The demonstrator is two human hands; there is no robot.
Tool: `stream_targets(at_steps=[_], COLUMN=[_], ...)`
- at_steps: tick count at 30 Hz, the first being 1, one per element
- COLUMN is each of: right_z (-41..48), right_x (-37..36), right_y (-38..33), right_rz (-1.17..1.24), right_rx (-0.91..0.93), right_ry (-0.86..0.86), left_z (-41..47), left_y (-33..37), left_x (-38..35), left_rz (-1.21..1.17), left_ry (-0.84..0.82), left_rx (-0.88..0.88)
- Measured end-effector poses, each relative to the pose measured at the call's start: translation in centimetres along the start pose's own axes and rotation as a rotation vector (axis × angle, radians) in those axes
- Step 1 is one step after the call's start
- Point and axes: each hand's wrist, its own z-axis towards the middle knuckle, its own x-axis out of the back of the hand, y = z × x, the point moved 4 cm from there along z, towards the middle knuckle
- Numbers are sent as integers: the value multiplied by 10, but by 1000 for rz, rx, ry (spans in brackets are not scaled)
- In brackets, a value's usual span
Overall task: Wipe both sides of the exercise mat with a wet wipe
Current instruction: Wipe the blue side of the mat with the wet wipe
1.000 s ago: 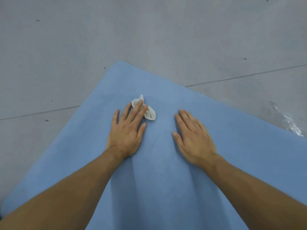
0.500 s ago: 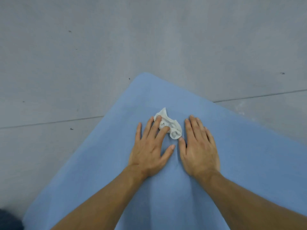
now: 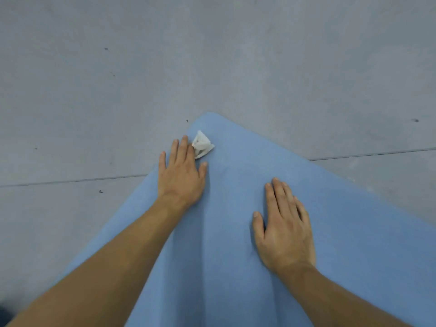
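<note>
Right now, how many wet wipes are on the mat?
1. A crumpled white wet wipe lies near the far corner of the blue mat, touching the fingertips of the left hand. Another could be hidden under a palm.

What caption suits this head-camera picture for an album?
The left hand presses a wet wipe near the blue mat corner; the right hand rests flat.

Single head-worn wide-angle view, forward and steeply down, apparently close above the mat (image 3: 224,244) and floor (image 3: 141,67).
</note>
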Motion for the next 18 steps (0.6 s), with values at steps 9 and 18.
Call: stream_targets(at_steps=[9, 18], right_z=[3, 5], right_x=[1, 1], right_y=[1, 1], right_rz=[-2, -8], right_rx=[-1, 4], right_ry=[10, 6], left_z=[-12, -76], left_y=[51, 44], left_x=[-1, -20], left_rz=[-232, -30], left_ry=[130, -40], left_rx=[-462, -670])
